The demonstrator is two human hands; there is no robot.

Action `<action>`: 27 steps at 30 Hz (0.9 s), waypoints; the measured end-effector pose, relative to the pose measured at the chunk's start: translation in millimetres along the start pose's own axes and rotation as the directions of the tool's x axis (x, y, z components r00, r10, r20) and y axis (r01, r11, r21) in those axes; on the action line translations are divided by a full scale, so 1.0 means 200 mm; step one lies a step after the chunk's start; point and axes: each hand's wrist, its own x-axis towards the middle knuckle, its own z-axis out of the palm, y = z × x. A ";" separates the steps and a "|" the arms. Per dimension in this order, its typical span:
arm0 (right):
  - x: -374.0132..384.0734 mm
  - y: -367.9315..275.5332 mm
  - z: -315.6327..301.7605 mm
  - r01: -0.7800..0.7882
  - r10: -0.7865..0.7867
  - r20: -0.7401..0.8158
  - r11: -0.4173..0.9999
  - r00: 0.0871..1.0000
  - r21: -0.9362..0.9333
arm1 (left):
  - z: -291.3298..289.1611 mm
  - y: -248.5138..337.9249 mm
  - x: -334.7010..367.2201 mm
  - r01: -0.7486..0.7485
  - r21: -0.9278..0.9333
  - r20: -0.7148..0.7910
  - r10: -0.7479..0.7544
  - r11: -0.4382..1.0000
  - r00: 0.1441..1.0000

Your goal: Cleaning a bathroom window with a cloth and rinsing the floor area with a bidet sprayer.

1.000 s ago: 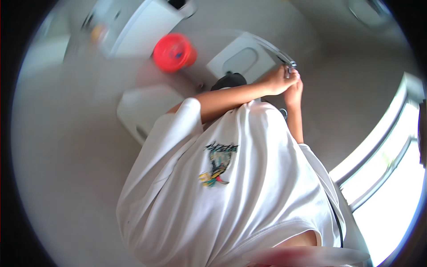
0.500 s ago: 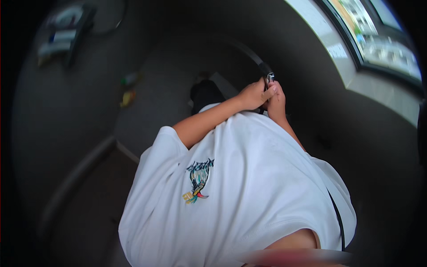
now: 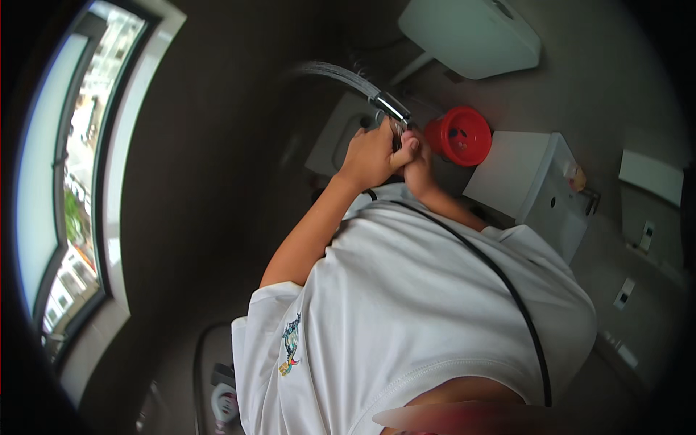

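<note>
Both my hands are wrapped round a chrome handheld water sprayer (image 3: 393, 106) in front of my waist. My left hand (image 3: 373, 156) closes on its handle, with the thumb lying across toward the other hand. Close against it, my right hand (image 3: 419, 163) grips the lower part, and its fingers are partly hidden. Out of the nozzle a jet of water (image 3: 337, 71) arcs away to the left. The sprayer's lower end is hidden between my hands.
Beyond my hands lies a white squat toilet pan (image 3: 332, 134), below a white cistern (image 3: 471, 36). A red bucket (image 3: 478, 138) stands at right beside a white cabinet (image 3: 511, 170). On the left is a window (image 3: 90, 239); a white bottle (image 3: 224, 404) is at lower left.
The view has swung round: the window is now on the left, and the bucket, cistern and cabinet have come into sight. Both hands keep hold of the spraying sprayer.
</note>
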 end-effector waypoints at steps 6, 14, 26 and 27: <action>-0.17 -0.04 -0.34 0.334 -0.310 -0.388 0.943 0.868 -0.006 | 0.33 0.33 0.19 -0.371 0.147 0.253 0.328 0.917 0.910; -0.24 -0.03 -0.64 0.369 -0.234 -0.661 0.927 0.713 0.070 | 0.73 0.56 0.27 -0.491 -0.034 0.225 0.485 0.870 0.845; -0.25 -0.03 -0.02 0.448 -0.296 -0.746 0.894 0.597 0.005 | 0.31 0.26 0.09 -0.357 -0.384 0.341 0.490 0.852 0.802; -0.24 -0.03 0.04 0.453 -0.303 -0.754 0.892 0.583 -0.008 | 0.25 0.23 0.08 -0.362 -0.392 0.349 0.501 0.846 0.792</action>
